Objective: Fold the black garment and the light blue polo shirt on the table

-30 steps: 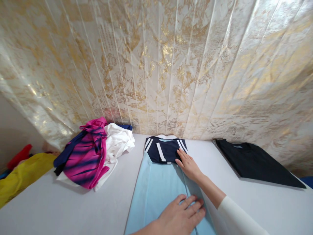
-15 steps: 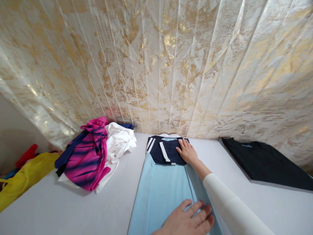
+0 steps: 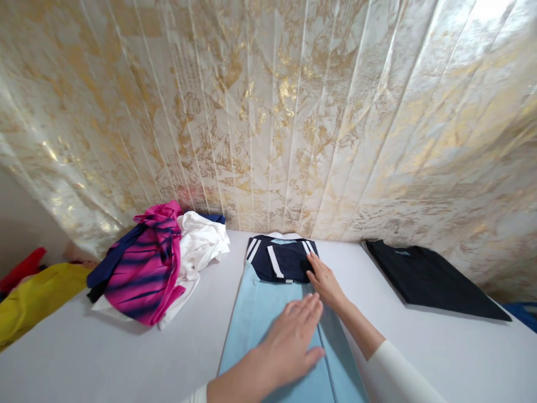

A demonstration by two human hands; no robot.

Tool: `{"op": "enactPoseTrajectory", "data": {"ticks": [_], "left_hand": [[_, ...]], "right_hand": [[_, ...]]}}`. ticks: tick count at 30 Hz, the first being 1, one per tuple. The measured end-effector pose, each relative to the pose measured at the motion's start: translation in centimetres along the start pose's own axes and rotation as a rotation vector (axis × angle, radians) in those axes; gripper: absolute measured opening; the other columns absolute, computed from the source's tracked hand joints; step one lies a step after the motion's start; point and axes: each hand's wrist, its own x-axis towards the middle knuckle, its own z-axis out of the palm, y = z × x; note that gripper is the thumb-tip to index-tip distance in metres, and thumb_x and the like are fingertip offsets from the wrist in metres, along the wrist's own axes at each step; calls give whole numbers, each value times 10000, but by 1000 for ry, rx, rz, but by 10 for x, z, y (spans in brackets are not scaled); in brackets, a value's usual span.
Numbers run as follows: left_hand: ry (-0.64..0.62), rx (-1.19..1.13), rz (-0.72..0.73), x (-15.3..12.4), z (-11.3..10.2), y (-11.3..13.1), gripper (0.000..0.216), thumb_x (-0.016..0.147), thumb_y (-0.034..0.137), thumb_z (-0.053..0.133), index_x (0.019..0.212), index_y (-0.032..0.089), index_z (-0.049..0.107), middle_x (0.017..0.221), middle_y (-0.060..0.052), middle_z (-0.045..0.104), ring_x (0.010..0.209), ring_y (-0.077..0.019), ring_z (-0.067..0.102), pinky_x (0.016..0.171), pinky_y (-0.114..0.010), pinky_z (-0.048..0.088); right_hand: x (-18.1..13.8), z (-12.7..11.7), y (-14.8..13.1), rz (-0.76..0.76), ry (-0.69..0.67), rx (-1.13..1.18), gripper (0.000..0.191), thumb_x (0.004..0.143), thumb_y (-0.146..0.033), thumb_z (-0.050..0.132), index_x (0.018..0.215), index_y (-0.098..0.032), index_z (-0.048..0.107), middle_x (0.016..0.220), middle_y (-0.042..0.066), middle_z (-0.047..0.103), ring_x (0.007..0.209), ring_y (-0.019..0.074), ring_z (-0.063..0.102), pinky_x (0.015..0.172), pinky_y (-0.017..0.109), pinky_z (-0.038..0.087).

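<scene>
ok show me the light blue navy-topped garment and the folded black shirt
Light blue navy-topped garment [image 3: 267, 297], head view, on its light blue part
Folded black shirt [image 3: 432, 281], head view, on its upward-facing middle

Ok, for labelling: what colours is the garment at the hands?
In the head view, the garment is light blue, its far end navy with white stripes.

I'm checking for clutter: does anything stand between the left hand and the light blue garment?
Nothing visible does. The left hand is over the light blue garment, though contact is unclear; the right hand is farther up, by the navy part.
</scene>
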Motion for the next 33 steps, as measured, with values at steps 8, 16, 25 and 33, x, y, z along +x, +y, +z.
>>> {"op": "enactPoseTrajectory", "data": {"ticks": [8, 16, 25, 33], "left_hand": [[11, 211, -254, 31, -24, -49, 594, 869, 398, 568, 1353, 74, 449, 1444, -165, 411, 1352, -275, 356, 1110, -437, 274], [1, 198, -287, 64, -16, -49, 529, 909, 428, 510, 1275, 47, 539, 1402, -200, 455, 1321, -303, 399, 1084, -444, 317], [-186, 77, -303, 72, -29, -53, 487, 929, 458, 455, 1246, 111, 581, 1418, -195, 436, 1341, -340, 355, 1061, -476, 328], [17, 52, -412, 122, -18, -94, 210, 836, 135, 582, 1029, 212, 615, 1079, -35, 615, 989, -189, 589, 819, -282, 464]], "right_hand": [[-22, 0, -34, 50, -26, -183, 571, 934, -426, 394, 1406, -104, 414, 1505, 152, 312, 1397, 275, 269, 1106, 432, 296], [13, -16, 0, 56, -155, -107, 484, 943, -266, 324, 1389, -116, 438, 1489, 121, 357, 1376, 228, 327, 1113, 423, 288], [42, 3, 48, 155, -46, 4, 452, 930, -264, 342, 1350, -187, 489, 1456, 91, 427, 1370, 241, 339, 1095, 448, 309], [41, 2, 51, 171, 123, 169, 435, 867, -217, 364, 1239, -136, 575, 1346, 121, 549, 1259, 210, 493, 1077, 373, 363]]}}
